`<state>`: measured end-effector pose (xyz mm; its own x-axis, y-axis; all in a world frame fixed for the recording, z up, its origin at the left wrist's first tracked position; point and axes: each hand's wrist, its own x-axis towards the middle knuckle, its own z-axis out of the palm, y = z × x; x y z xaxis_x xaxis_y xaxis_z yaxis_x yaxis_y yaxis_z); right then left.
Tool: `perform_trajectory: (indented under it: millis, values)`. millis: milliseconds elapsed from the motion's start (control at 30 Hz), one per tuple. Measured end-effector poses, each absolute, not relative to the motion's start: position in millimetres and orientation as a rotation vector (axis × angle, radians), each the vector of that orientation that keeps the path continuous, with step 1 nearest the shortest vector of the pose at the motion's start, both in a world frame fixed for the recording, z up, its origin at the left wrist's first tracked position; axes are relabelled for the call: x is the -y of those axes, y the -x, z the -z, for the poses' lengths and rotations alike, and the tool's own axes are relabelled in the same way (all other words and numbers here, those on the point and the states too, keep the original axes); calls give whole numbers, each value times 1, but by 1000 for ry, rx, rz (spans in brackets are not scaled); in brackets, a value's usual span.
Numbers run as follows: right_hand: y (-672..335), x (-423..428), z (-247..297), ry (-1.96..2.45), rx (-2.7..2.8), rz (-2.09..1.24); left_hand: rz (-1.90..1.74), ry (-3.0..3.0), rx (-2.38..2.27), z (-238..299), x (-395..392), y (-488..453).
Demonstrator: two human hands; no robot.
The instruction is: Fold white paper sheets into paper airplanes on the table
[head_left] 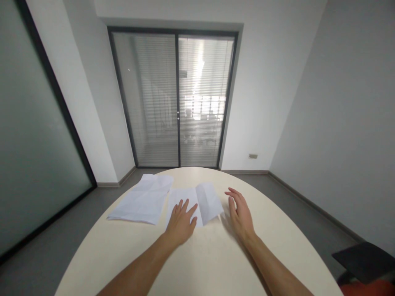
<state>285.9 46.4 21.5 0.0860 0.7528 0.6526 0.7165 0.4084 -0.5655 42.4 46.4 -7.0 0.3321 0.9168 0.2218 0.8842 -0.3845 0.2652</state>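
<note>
A creased white sheet of paper (210, 201) lies on the table, its right part bent up along a fold. My left hand (182, 222) rests on the flat left part of this sheet, palm down with fingers spread. Just beyond the sheet's right edge, my right hand (240, 211) hovers over the table on its side, fingers loosely curved and apart, holding nothing. To the left lies a stack of larger white papers (140, 199), with fold lines across its top sheet; neither hand touches it.
The round cream table (197, 267) fills the foreground. A dark chair part (365, 261) with something red below it stands at the lower right. Ahead is a glass door with blinds (177, 98). Frosted glass (33, 135) runs along the left, and a socket (253, 156) sits low on the far wall.
</note>
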Motion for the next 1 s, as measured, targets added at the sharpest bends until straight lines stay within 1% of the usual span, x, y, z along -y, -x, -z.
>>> perform_trajectory:
  millis: [133,300,500,567,700,800,1000]
  values:
    - [-279,-40,-22,1318,1808,-55,-455,-2575,-1555,5,-45,-43]
    - [-265,-34,-16,1402,2059,-38,-517,-2577,-1626,6,-43,-47]
    - [-273,-39,-9,1535,1983,-218,-543,-2589,-1658,7,-42,-51]
    - [-280,-41,-7,1493,1962,-301,-535,-2593,-1661,7,-42,-52]
    - [-291,-41,-3,1196,2134,-409,-519,-2574,-1684,6,-42,-55]
    - [-294,-41,-2,1083,2130,-360,-514,-2569,-1691,6,-43,-57]
    - [-304,-53,-1,1055,2095,-147,-487,-2550,-1692,5,-42,-58]
